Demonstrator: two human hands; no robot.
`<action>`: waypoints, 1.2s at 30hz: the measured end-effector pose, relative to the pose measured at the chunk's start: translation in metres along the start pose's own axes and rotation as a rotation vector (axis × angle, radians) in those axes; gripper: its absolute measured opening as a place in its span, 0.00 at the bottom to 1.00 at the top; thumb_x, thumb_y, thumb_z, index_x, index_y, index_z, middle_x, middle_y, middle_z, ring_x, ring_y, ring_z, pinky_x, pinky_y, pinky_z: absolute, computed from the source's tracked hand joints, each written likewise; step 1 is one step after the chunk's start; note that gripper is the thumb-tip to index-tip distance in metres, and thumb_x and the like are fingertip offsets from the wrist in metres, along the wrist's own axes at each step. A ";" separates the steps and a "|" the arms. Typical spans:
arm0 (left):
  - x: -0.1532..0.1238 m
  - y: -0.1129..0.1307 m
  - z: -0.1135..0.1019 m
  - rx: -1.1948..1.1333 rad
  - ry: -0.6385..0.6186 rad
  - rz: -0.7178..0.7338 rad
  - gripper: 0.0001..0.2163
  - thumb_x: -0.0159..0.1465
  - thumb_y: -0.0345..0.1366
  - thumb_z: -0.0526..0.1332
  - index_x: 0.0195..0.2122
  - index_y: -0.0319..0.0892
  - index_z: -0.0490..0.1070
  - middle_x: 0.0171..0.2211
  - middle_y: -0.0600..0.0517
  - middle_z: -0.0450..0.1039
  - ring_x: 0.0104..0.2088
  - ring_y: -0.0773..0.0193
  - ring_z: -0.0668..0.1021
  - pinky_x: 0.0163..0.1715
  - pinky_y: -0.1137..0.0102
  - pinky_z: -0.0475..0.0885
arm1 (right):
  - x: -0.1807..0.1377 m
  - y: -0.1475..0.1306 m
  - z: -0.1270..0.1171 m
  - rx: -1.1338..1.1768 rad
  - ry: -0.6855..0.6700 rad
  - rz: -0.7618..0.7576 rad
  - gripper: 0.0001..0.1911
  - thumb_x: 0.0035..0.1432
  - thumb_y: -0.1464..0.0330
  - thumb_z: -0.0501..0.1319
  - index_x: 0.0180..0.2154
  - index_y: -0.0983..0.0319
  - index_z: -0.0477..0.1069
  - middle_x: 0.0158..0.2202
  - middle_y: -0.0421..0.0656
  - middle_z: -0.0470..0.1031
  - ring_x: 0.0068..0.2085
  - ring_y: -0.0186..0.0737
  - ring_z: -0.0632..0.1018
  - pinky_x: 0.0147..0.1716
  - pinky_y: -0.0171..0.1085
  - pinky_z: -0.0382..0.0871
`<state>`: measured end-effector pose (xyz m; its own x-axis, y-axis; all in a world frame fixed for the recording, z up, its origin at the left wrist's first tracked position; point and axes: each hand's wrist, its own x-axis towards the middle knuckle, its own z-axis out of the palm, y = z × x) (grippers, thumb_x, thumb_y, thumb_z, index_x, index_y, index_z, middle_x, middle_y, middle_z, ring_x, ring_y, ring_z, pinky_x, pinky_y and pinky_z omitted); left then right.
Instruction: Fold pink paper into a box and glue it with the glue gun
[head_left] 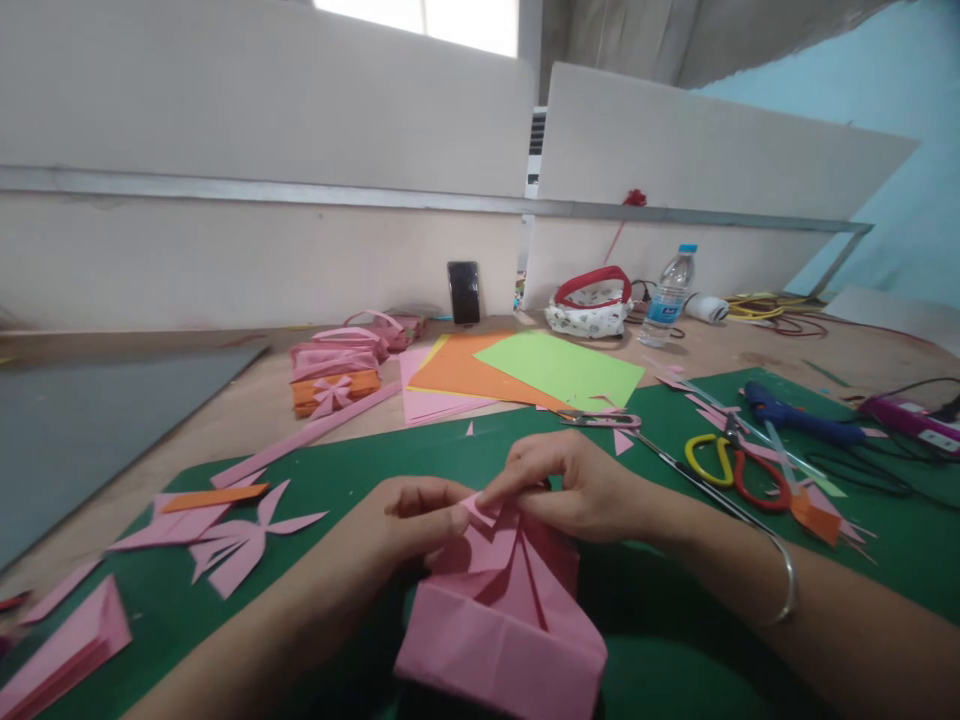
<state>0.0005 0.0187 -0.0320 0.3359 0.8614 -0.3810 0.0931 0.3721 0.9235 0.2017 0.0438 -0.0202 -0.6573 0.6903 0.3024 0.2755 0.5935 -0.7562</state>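
Both hands meet low in the middle of the view, over the near part of a dark green cutting mat (660, 420) that lies on the wooden bench (255, 400). The left hand (420, 520) has its thumb and forefinger closed on a small pink paper flap (484, 510), and the fingers of the right hand (577, 490) pinch the same flap from the other side, closed tight on it. The flap sits at the top of a pink folded paper box (502, 630), which lies just under the hands, nearest the camera. A silver bangle (784, 585) circles the right wrist.

To the left on the mat lie a pink paper bow cut-out (240, 545) and an orange paper strip (214, 497). To the right lie scissors with yellow and red handles (739, 470) and a blue glue gun (795, 420). Beyond the hands are an orange paper sheet (465, 370) and a light green paper sheet (562, 368), overlapping.
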 end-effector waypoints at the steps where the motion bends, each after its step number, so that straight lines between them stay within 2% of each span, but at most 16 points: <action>1: 0.000 0.000 0.001 0.035 0.009 0.005 0.16 0.48 0.46 0.67 0.28 0.37 0.75 0.22 0.50 0.71 0.23 0.67 0.68 0.23 0.74 0.58 | 0.000 -0.001 -0.001 0.001 -0.007 -0.001 0.19 0.50 0.82 0.55 0.38 0.62 0.80 0.26 0.40 0.70 0.28 0.31 0.71 0.29 0.31 0.65; 5: 0.000 0.000 0.002 0.175 0.010 0.033 0.15 0.50 0.46 0.65 0.25 0.38 0.74 0.18 0.54 0.65 0.21 0.70 0.63 0.22 0.74 0.52 | 0.000 -0.004 -0.005 0.055 -0.086 0.004 0.19 0.50 0.82 0.56 0.35 0.60 0.80 0.32 0.41 0.73 0.34 0.33 0.73 0.36 0.32 0.67; 8: -0.001 0.001 0.004 0.301 0.037 0.080 0.14 0.51 0.45 0.63 0.22 0.37 0.72 0.16 0.57 0.60 0.20 0.71 0.58 0.21 0.73 0.48 | 0.002 -0.007 -0.007 0.255 -0.138 0.135 0.18 0.55 0.76 0.59 0.47 0.60 0.74 0.39 0.43 0.75 0.40 0.35 0.74 0.40 0.34 0.67; 10: -0.003 0.003 0.006 0.373 0.090 0.108 0.14 0.53 0.45 0.61 0.21 0.38 0.72 0.17 0.57 0.60 0.20 0.71 0.59 0.21 0.73 0.49 | 0.004 -0.007 -0.005 0.323 -0.090 0.261 0.20 0.56 0.69 0.61 0.52 0.62 0.69 0.39 0.44 0.75 0.38 0.35 0.74 0.36 0.33 0.67; 11: -0.005 0.005 0.007 0.395 0.115 0.118 0.14 0.53 0.45 0.60 0.22 0.38 0.72 0.18 0.56 0.61 0.21 0.70 0.60 0.21 0.73 0.50 | 0.004 -0.008 -0.003 0.297 -0.060 0.310 0.19 0.56 0.67 0.61 0.49 0.63 0.71 0.37 0.43 0.75 0.35 0.34 0.74 0.33 0.33 0.67; 13: -0.008 0.007 0.009 0.413 0.141 0.117 0.14 0.53 0.46 0.60 0.23 0.38 0.73 0.19 0.56 0.63 0.22 0.69 0.62 0.21 0.74 0.53 | 0.005 -0.009 0.001 0.196 -0.032 0.364 0.11 0.54 0.66 0.62 0.38 0.66 0.75 0.30 0.42 0.75 0.30 0.33 0.72 0.28 0.31 0.65; 16: -0.010 0.009 0.011 0.387 0.080 0.097 0.13 0.52 0.45 0.63 0.25 0.39 0.74 0.21 0.55 0.67 0.24 0.68 0.63 0.22 0.74 0.54 | 0.005 -0.010 0.005 0.124 -0.030 0.394 0.06 0.52 0.71 0.60 0.27 0.66 0.74 0.25 0.40 0.73 0.27 0.31 0.71 0.25 0.30 0.63; 18: -0.010 0.008 0.012 0.316 0.028 0.092 0.14 0.52 0.46 0.63 0.23 0.39 0.73 0.20 0.56 0.65 0.22 0.70 0.61 0.22 0.74 0.52 | 0.005 -0.011 0.006 0.130 -0.029 0.389 0.05 0.51 0.73 0.60 0.26 0.66 0.74 0.24 0.39 0.72 0.27 0.30 0.70 0.25 0.29 0.62; 21: -0.009 0.005 0.011 0.165 0.042 0.009 0.20 0.54 0.53 0.59 0.21 0.39 0.69 0.18 0.56 0.61 0.20 0.69 0.58 0.21 0.73 0.50 | 0.005 -0.010 0.004 0.188 -0.043 0.371 0.04 0.50 0.72 0.61 0.26 0.65 0.74 0.25 0.39 0.73 0.28 0.31 0.71 0.27 0.29 0.63; 24: -0.008 0.002 0.012 0.089 -0.040 -0.067 0.21 0.54 0.55 0.59 0.22 0.40 0.66 0.20 0.55 0.61 0.21 0.69 0.59 0.22 0.72 0.51 | 0.005 -0.009 0.002 0.220 -0.055 0.357 0.04 0.51 0.73 0.60 0.27 0.65 0.74 0.26 0.40 0.74 0.30 0.31 0.72 0.30 0.29 0.64; 26: -0.009 0.002 0.014 0.089 -0.110 -0.039 0.21 0.54 0.56 0.58 0.20 0.41 0.61 0.19 0.58 0.56 0.20 0.70 0.55 0.21 0.72 0.49 | 0.005 -0.009 0.001 0.220 -0.046 0.366 0.04 0.51 0.73 0.60 0.27 0.65 0.73 0.26 0.39 0.73 0.29 0.30 0.71 0.29 0.29 0.64; 28: -0.009 0.003 0.016 0.112 -0.122 0.000 0.22 0.54 0.55 0.58 0.18 0.43 0.56 0.18 0.59 0.53 0.20 0.71 0.53 0.21 0.72 0.47 | 0.005 -0.009 0.002 0.222 -0.033 0.401 0.04 0.52 0.73 0.60 0.27 0.64 0.73 0.25 0.38 0.72 0.28 0.29 0.70 0.27 0.28 0.63; 32: -0.006 0.000 0.016 0.186 -0.134 0.042 0.21 0.57 0.55 0.56 0.19 0.43 0.55 0.19 0.59 0.53 0.21 0.70 0.53 0.22 0.71 0.47 | 0.004 -0.009 0.006 0.269 -0.023 0.450 0.04 0.53 0.73 0.59 0.28 0.65 0.72 0.26 0.38 0.71 0.28 0.30 0.70 0.27 0.29 0.63; 36: -0.002 -0.002 0.014 0.278 -0.104 0.064 0.22 0.58 0.55 0.55 0.18 0.44 0.53 0.18 0.60 0.48 0.21 0.71 0.49 0.21 0.70 0.43 | 0.005 -0.009 0.008 0.303 -0.037 0.428 0.05 0.56 0.71 0.58 0.30 0.65 0.72 0.28 0.40 0.71 0.30 0.31 0.70 0.29 0.30 0.63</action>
<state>0.0126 0.0112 -0.0325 0.4425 0.8347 -0.3279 0.3167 0.1966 0.9279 0.1903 0.0388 -0.0166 -0.5560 0.8266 -0.0871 0.3136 0.1116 -0.9430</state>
